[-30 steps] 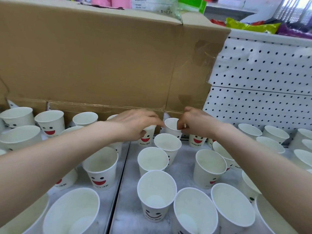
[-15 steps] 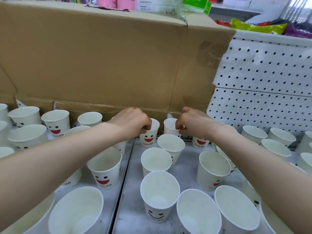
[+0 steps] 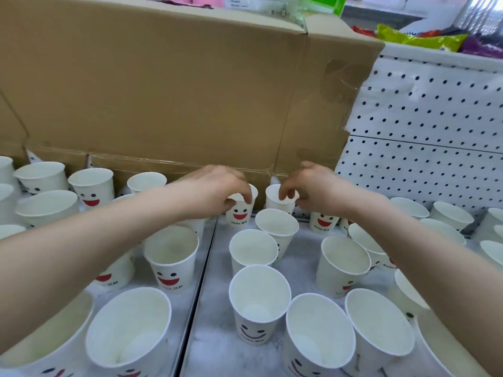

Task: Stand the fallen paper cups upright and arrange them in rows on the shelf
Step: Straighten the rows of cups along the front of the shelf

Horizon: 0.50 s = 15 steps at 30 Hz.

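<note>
Several white paper cups with red smiley faces stand upright on the grey shelf (image 3: pixel 299 270). My left hand (image 3: pixel 215 191) reaches to the back row and pinches the rim of a smiley cup (image 3: pixel 241 214) with thumb and fingers. My right hand (image 3: pixel 310 187) pinches the rim of a plain-faced cup (image 3: pixel 277 204) beside it, close to the cardboard. Both cups stand upright, about a hand's width apart. I see no cup lying on its side.
A large cardboard box (image 3: pixel 168 93) stands right behind the back row. A white pegboard wall (image 3: pixel 424 142) closes the back right. A dark seam (image 3: pixel 201 278) splits the shelf into two panels. Cups crowd the front (image 3: pixel 258 303) and both sides.
Both hands have pushed a little further back towards the cardboard with their cups. The cup under my left hand now shows its smiley face fully.
</note>
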{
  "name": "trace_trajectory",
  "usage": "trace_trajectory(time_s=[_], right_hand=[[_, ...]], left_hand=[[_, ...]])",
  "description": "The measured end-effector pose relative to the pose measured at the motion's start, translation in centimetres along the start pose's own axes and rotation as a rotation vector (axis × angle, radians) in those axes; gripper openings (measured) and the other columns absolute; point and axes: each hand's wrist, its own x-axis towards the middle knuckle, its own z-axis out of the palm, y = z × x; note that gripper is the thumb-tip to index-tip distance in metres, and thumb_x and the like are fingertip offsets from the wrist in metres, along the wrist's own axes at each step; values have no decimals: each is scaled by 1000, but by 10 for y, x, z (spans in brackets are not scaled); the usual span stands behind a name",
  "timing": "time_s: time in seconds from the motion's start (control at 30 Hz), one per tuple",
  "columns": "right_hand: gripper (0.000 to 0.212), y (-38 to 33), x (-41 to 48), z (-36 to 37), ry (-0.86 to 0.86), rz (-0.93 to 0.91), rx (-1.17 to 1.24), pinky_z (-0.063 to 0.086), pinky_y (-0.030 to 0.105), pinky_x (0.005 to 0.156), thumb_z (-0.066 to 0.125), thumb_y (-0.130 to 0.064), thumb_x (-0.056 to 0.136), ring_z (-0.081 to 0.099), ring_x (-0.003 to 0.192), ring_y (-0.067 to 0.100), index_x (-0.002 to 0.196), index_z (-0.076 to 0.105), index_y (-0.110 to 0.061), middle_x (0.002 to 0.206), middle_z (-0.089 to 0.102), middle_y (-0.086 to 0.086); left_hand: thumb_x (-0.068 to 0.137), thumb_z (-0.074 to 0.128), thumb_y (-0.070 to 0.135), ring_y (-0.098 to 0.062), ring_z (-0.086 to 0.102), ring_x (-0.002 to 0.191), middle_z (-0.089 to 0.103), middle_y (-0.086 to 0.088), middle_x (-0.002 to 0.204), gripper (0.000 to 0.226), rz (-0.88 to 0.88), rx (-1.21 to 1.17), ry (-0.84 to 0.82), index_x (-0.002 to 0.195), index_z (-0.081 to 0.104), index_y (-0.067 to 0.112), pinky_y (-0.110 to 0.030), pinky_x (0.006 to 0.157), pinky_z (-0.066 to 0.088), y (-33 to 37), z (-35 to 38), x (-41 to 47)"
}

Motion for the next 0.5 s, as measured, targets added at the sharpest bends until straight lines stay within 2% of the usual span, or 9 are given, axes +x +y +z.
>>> trace_trajectory(time_s=[0.07,0.13,0.23,0.3,0.4,0.47,0.5], right_hand=[[31,-7,-13,-7,-10,-30,111,45,30,83,64,-10,81,43,89,7,100,71,-34,92,67,-16],[28,-16,-25,-11,-96,-76,164,46,25,81,67,-17,80,52,91,7,101,72,-34,94,69,-18],[26,-30,-32,-5,-169,-87,152,42,17,70,75,-30,78,53,88,6,104,72,-32,92,66,-20],[19,-36,-34,2,-117,-91,89,39,23,66,75,-32,78,49,84,8,97,73,-28,84,63,-17],[8,-32,-41,7,-75,-17,-42,43,30,67,69,-26,81,50,86,15,87,71,-21,87,62,-2],[5,-24,-48,6,-93,35,-88,49,34,71,68,-24,80,53,89,18,84,70,-23,87,60,-1],[5,-21,-52,5,-113,48,-98,50,35,72,68,-24,80,53,89,17,84,70,-25,86,58,-3]], left_hand=[[77,55,3,0,52,94,60,20,109,47,88,-94,-61,104,65,40,-19,75,42,12,-11,-14],[75,54,1,2,51,102,59,21,114,52,152,-126,-176,105,65,41,-21,84,43,25,-19,-28],[79,64,16,1,47,113,60,23,116,36,219,-97,-282,106,66,39,-22,92,41,39,-17,-41],[81,68,31,-4,49,108,64,20,106,20,220,-29,-257,100,68,36,-29,86,46,42,-11,-44],[84,64,35,-14,55,96,66,9,88,11,142,128,-173,91,68,27,-36,74,49,36,-7,-40],[85,62,35,-18,56,90,63,4,83,12,96,240,-136,89,66,24,-32,62,46,31,-8,-38],[85,62,35,-19,56,88,62,4,81,13,78,279,-127,89,65,24,-28,54,39,28,-8,-38]])
